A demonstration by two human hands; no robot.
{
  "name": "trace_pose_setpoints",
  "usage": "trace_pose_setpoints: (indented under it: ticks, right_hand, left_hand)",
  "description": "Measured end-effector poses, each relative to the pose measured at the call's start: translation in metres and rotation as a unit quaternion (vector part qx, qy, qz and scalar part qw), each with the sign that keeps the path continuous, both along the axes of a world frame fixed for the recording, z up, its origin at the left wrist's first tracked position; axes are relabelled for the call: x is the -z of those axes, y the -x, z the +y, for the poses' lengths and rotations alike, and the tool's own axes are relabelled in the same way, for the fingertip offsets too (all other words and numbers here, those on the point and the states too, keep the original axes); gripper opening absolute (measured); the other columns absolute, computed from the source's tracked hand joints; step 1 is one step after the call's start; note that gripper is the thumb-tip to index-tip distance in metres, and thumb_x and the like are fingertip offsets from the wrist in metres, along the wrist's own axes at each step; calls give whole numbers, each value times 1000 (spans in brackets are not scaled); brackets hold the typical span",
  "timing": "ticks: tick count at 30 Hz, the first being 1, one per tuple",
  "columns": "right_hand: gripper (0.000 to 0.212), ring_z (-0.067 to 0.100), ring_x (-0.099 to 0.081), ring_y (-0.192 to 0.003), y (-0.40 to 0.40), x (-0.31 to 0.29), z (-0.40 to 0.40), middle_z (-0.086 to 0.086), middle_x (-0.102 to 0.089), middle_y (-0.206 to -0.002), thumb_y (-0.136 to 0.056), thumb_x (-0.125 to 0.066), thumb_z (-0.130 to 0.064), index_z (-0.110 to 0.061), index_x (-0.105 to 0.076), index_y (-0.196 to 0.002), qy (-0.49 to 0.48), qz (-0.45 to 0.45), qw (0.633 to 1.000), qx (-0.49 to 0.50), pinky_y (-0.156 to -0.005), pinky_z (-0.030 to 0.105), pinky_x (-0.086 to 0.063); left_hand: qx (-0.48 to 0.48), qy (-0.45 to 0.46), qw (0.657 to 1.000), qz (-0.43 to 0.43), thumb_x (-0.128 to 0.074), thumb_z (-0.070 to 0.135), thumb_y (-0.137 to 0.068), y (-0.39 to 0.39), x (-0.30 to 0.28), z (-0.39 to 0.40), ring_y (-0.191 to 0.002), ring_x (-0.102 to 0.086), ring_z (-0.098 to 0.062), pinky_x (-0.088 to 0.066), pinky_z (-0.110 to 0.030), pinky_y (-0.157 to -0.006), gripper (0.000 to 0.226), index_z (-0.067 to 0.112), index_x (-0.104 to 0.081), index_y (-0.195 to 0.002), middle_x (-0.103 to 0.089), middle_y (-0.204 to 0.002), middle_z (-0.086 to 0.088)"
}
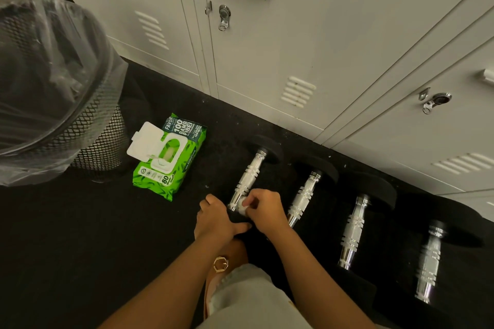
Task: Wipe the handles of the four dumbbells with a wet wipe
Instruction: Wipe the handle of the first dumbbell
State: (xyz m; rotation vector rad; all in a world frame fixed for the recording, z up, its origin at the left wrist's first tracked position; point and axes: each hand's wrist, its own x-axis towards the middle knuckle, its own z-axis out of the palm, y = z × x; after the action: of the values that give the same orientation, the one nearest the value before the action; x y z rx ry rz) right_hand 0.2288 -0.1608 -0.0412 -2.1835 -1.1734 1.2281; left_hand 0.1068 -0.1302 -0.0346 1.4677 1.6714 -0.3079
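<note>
Step in hand: the person is wiping the chrome knurled handle (247, 177) of the leftmost black-ended dumbbell (263, 151), just below the middle of the frame; by my judgement this is the first of the four.
Right hand: the right hand (264, 208) is pinching a small bunched white wet wipe (242, 208) against the near end of that handle, fingers curled round it.
Left hand: the left hand (215, 218) is resting on the near black end of the same dumbbell, fingers laid fairly straight, seemingly steadying it; it is gripping nothing that I can see.
Other dumbbells: three more chrome-handled dumbbells (303, 199) (352, 232) (429, 262) are lying in a row towards the lower right, along the foot of the pale grey metal lockers (267, 48).
Doing it well: wrapping the wipe round the bar and drawing it along the full length, turning it to reach the underside and the grooves, while the other hand is keeping the weight from rolling.
Wipes pack: the green leaf-printed wet wipe packet (168, 157), left of centre, is lying with its white lid flipped open.
Writing: the packet is showing "100", "BAMB", "FIBE" and "80 Sheets"; the smaller print is too fine to read.
Bin: a black wire-mesh bin with a clear plastic liner (53, 88) is standing at the upper left.
</note>
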Motion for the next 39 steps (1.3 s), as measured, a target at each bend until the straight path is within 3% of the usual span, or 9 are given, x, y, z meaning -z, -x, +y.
trace_pose_setpoints:
  ticks: [5, 8, 10, 13, 18, 22, 24, 28, 39]
  right_hand:
    - [15, 9, -55, -70, -9, -1, 8, 8, -64, -86, -80, -58, 6, -4, -68, -84, 0, -17, 999, 48, -51, 4, -40]
    - [12, 15, -61, -79, -1, -1, 2, 8, -66, -86, -78, -62, 5, -3, -69, -83, 8, 2, 1000, 1, -68, 20, -51]
    - [12, 18, -62, -79, -2, 1, 4, 10, -66, -84, -78, -61, 4, -5, -69, -82, 8, -5, 998, 56, -73, 28, -55]
    - [15, 20, -60, -80, -6, 3, 13, 9, -62, -88, -80, -59, 0, -7, -67, -91, 55, 1, 990, 132, -71, 30, -54]
    - [25, 26, -65, -92, 0, 8, 18, 13, -67, -99, -83, -58, -16, -3, -68, -102, 183, 47, 980, 66, -77, 31, -54]
    - [12, 31, -68, -90, -5, 10, 29, 20, -70, -92, -80, -59, -5, -7, -70, -74, 144, 133, 958, 207, -84, 44, -57]
    - [13, 30, -67, -87, -4, 7, 30, 18, -68, -88, -83, -57, -4, -2, -69, -78, 135, 139, 950, 244, -82, 43, -58]
    - [23, 25, -66, -96, 4, 7, 23, 13, -69, -103, -85, -59, -17, -4, -70, -100, 205, 69, 970, 108, -74, 27, -52]
    - [26, 27, -68, -90, -6, 10, 30, 17, -70, -95, -75, -64, -5, 1, -70, -100, 216, 98, 967, 95, -84, 37, -56]
  left_hand:
    - [2, -3, 1000, 9, -87, 46, -57, 0, 1, 1, -131, -39, -32, -43, -44, -104, 109, 5, -24, -136, -32, -142, -16]
    - [0, 3, 1000, 8, -87, 44, -58, 0, 1, 0, -131, -39, -32, -44, -44, -103, 109, 6, -23, -137, -31, -142, -16]
    - [2, 0, 1000, 9, -87, 45, -57, -1, 1, 0, -130, -40, -32, -44, -44, -102, 109, 6, -23, -136, -32, -141, -16]
    - [4, -7, 1000, 11, -87, 46, -56, -1, 1, 0, -129, -42, -32, -44, -43, -102, 107, 5, -26, -134, -34, -139, -16]
    - [2, -6, 1000, 8, -88, 47, -55, 0, 2, 0, -128, -43, -33, -45, -44, -101, 109, 5, -26, -133, -35, -138, -16]
    - [3, -4, 1000, 12, -87, 47, -57, -1, 2, 1, -130, -41, -32, -44, -44, -102, 109, 5, -24, -135, -33, -140, -16]
    - [4, -7, 1000, 18, -87, 46, -57, -1, 2, 1, -130, -41, -32, -44, -43, -102, 109, 5, -24, -135, -33, -140, -16]
    - [2, -3, 1000, 8, -88, 46, -56, 0, 3, 0, -129, -41, -32, -44, -43, -102, 111, 6, -23, -137, -33, -140, -16]
    - [5, -7, 1000, 5, -88, 46, -56, 0, 1, 0, -128, -42, -32, -44, -43, -102, 107, 5, -26, -134, -34, -138, -15]
